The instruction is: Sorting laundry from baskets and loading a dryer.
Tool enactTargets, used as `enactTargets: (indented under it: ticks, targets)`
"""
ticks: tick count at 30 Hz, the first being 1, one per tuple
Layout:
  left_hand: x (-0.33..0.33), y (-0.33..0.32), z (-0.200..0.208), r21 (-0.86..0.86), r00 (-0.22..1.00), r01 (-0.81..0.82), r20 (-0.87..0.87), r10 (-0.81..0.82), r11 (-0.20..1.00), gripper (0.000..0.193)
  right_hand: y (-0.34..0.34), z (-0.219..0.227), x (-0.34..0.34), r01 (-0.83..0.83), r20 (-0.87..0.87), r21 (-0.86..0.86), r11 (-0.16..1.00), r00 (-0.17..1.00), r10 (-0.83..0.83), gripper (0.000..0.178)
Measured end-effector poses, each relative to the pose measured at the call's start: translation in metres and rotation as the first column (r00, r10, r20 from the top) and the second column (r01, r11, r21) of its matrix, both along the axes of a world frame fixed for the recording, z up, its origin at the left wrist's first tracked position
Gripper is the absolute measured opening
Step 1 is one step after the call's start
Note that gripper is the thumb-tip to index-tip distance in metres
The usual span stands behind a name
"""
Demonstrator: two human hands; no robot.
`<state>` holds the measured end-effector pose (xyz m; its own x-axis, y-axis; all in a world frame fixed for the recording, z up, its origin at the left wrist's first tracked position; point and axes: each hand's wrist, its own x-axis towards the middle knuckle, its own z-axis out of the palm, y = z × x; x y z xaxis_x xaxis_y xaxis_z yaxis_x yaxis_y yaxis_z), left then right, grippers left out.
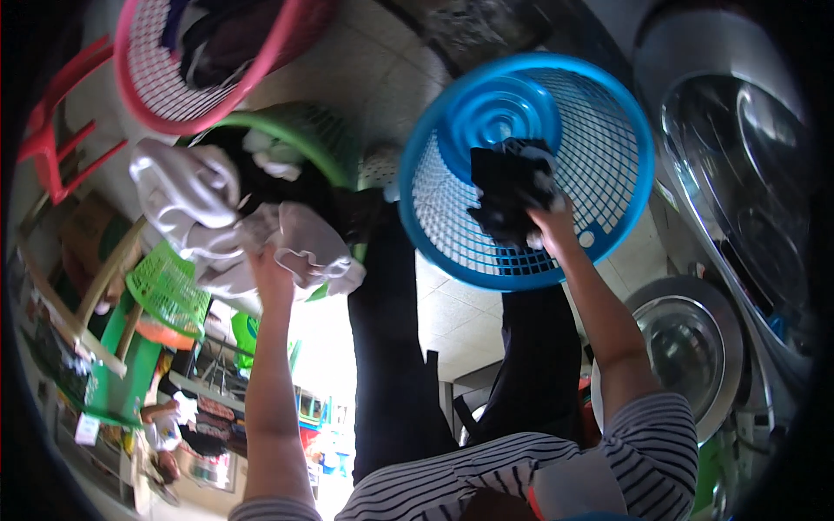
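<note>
My left hand (276,271) grips a crumpled pale grey-white garment (195,213) with a drawstring-like cord. This cloth drapes over the near side of a green laundry basket (317,143), which also holds dark clothes (261,187). In my right hand (549,221) is a bunched black garment (508,191) with some white in it, its fingers closed round the near edge. That bundle is over the mouth of a blue plastic laundry basket (630,174) with mesh walls. Inside this basket shows a blue ringed round surface (499,117).
A pink basket (252,78) with dark clothes stands at the far left, beside a red plastic chair (56,139). A front-loading washer door (682,347) is at the right, near a shiny grey machine (738,156). Another person (165,434) appears at the lower left.
</note>
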<state>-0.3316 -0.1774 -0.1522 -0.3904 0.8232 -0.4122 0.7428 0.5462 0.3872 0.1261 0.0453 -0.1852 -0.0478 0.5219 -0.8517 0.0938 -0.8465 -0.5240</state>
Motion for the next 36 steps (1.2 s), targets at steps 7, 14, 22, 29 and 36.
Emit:
enactTargets:
  ticks: [7,14,22,29,36]
  targets:
    - [-0.021,0.012,-0.072,-0.172,0.996,0.086,0.010,-0.086,0.981,0.027,-0.044,0.081,-0.160,-0.490,-0.076,0.655,0.576,0.715,0.695,0.059]
    - [-0.021,0.035,-0.063,-0.373,0.995,0.087,-0.007,-0.096,0.924,0.057,-0.065,-0.072,-0.369,-0.675,0.349,0.409,0.614,0.737,0.578,0.027]
    - [-0.017,0.006,-0.111,-0.407,0.981,0.191,0.112,-0.159,0.893,0.026,-0.073,-0.071,-0.385,-0.952,0.554,0.247,0.179,0.291,0.780,0.040]
    - [0.015,0.049,-0.083,-0.428,0.983,0.120,0.177,-0.047,0.896,0.059,-0.059,0.079,-0.271,-0.616,0.055,0.620,0.486,0.652,0.756,0.050]
    - [0.058,0.054,-0.086,0.153,0.869,0.495,-0.100,-0.485,0.856,0.054,-0.035,0.192,-0.014,-0.995,0.575,-0.090,0.053,-0.009,0.818,0.023]
